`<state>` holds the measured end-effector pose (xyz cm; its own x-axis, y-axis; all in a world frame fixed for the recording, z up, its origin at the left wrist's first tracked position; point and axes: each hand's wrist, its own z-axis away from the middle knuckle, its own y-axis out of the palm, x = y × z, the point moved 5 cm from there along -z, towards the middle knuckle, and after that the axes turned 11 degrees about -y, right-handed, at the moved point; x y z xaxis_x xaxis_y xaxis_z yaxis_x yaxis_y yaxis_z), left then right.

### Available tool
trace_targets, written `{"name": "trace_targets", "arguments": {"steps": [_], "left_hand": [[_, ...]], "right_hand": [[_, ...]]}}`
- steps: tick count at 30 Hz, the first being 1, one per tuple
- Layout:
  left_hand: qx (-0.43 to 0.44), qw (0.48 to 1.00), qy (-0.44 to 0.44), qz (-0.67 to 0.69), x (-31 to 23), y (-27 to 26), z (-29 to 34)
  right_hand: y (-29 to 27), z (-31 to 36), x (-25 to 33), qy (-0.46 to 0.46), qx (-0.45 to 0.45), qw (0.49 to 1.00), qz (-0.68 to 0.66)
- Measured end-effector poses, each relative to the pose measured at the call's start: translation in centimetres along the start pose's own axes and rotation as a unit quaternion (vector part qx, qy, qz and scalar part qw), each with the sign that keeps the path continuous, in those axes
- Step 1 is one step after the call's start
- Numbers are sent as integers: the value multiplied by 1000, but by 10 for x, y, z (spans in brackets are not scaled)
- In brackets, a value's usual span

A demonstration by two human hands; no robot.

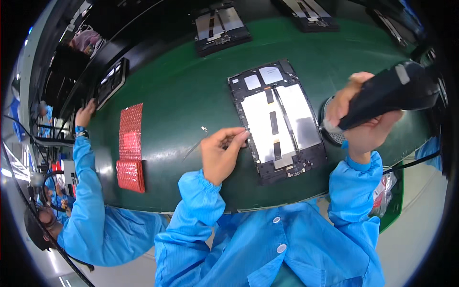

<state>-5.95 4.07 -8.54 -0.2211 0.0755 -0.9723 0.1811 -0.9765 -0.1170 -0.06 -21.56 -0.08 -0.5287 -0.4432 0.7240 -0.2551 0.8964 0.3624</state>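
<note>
An opened tablet (300, 119), with silvery plates and black ribbon strips inside a dark frame, lies on the green mat (179, 95) before me. My left hand (222, 152) is at its left edge, thumb and forefinger pinched together; what they grip is too small to make out. My right hand (366, 136) is wrapped round a thick black hand-held tool (389, 93) beyond the tablet's right side. Under the tool's near end, a round perforated grey piece (334, 137) is partly hidden. A thin dark strip (192, 150) lies left of my left hand, near a small whitish piece (204, 128).
Red bubble-wrap pouches (130, 136) lie on the left. Other opened tablets (221, 29) (308, 14) stand along the far side. At left, a co-worker's hand (86, 114) touches a dark-framed device (112, 83). A green bin (394, 203) with clear bags sits below the right edge.
</note>
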Motion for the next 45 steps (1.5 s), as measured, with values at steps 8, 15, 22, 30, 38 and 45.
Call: {"name": "trace_targets", "arguments": {"steps": [8, 15, 22, 30, 38, 45], "left_hand": [[-54, 993, 87, -51, 3, -7, -46], [1, 1000, -4, -17, 1, -11, -56], [81, 988, -133, -15, -3, -13, -68], [88, 985, -149, -18, 1, -12, -68], [82, 986, -142, -16, 2, -12, -69], [60, 991, -115, 13, -15, -43, -67]], "right_hand": [[89, -23, -24, -2, 179, 984, 18], [126, -33, -60, 15, 176, 984, -4], [135, -33, -89, 20, 164, 986, -2], [135, -32, -101, 22, 128, 991, -44], [136, -30, -103, 34, 180, 983, 4], [141, -20, -105, -6, 170, 983, -62]]}}
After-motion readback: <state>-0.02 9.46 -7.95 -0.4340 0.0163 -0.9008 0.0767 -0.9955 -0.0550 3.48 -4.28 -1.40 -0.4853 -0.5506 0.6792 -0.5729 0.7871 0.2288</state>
